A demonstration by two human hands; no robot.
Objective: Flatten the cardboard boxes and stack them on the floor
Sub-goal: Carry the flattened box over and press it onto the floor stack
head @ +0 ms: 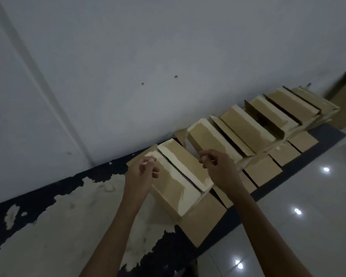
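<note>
Nearest box (178, 176) between both hands (142, 172)

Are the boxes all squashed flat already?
No, the row of boxes along the wall stands unflattened, flaps raised.

left grip (141, 172): fingers loosely curled, at nearest box (180, 176) centre frame | right grip (218, 166): same, at its far flap | row of boxes (268, 120) along wall (128, 56), toward upper right | tiled floor (308, 196) lower right
</note>
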